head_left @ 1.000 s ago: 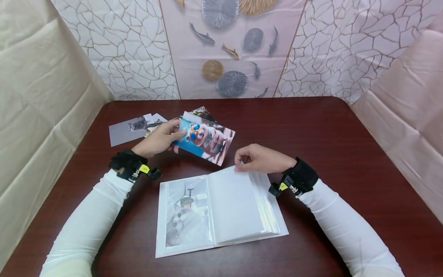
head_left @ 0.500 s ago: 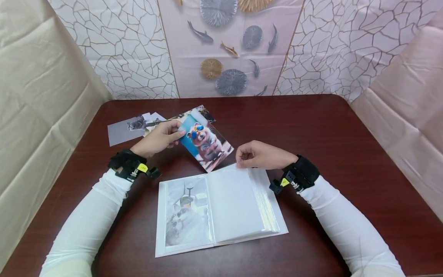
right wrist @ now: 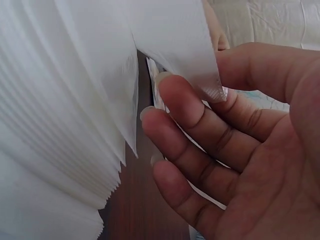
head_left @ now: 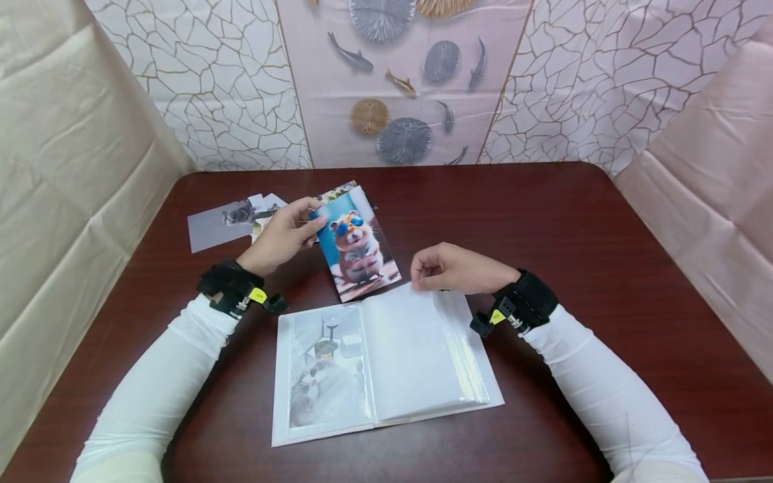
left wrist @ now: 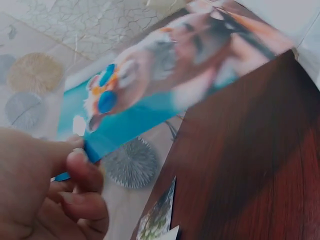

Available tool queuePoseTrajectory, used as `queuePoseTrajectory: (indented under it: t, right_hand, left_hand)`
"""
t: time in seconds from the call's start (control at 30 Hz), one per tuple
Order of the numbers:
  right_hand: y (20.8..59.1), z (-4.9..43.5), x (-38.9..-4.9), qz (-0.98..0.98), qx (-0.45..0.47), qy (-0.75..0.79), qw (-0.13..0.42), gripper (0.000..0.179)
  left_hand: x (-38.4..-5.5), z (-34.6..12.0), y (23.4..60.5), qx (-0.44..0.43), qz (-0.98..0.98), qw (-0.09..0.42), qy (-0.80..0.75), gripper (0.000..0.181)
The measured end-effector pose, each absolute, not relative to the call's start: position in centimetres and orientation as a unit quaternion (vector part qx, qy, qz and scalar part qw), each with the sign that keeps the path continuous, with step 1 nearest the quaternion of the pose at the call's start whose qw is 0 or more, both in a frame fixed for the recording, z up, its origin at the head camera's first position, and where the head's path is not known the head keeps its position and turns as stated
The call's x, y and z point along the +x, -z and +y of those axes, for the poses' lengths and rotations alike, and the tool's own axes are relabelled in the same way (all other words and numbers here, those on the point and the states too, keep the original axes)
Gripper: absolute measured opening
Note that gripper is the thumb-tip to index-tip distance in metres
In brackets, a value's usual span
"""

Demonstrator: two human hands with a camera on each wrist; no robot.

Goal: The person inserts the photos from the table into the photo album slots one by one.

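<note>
1. Head view: a person held a hamster photo point(head_left: 357, 248) near the frame's centre, above a dark wooden table point(head_left: 592, 268) and just beyond the upper edge of an open photo album point(head_left: 280, 382).
2. The left hand point(head_left: 280, 238), left of centre, pinched the print's upper-left corner between thumb and fingers. The right hand point(head_left: 459, 268), right of centre, pinched a clear-edged album page point(head_left: 417, 355) by its corner, thumb against fingertip, the remaining fingers loosely bent.
3. The step in hand looked like readying the print while parting the pages; the next move likely called for lining up its short edge with a sleeve's mouth.
4. Counted: one album, one print in hand, one cat photo point(head_left: 329, 382) in the left-hand page, one grey cat print point(head_left: 219, 228) at upper left. Overlap hid the number of other loose prints point(head_left: 335, 193).
</note>
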State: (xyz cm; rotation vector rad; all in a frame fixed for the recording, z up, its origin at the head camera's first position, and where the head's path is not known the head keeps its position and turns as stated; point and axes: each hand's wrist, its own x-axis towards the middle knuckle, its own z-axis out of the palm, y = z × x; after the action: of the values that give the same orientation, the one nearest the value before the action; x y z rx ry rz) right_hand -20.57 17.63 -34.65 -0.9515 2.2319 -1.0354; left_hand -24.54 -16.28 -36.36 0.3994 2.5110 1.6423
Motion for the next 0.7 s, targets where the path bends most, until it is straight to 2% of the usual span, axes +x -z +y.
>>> queuePoseTrajectory:
  t: [0.17,0.27,0.6,0.7]
  right_hand:
    - [34.5,17.6,-20.6,0.814,-0.356,0.385,0.249,0.004]
    - [34.5,17.5,-20.6,0.811,-0.356,0.389,0.252,0.005]
    - [34.4,17.4,-20.4,0.805,-0.343,0.405,0.267,0.004]
    - [34.4,17.5,-20.4,0.801,-0.329,0.417,0.277,0.009]
  left_hand:
    - [-24.5,-15.2,36.1,0.160,0.829,0.002,-0.535,0.027]
    - [-24.5,-14.6,35.9,0.175,0.829,-0.014,-0.531,0.027]
    - [-24.2,-13.4,35.5,0.180,0.831,0.002,-0.526,0.030]
    - [-24.3,-13.2,35.5,0.183,0.828,0.003,-0.530,0.031]
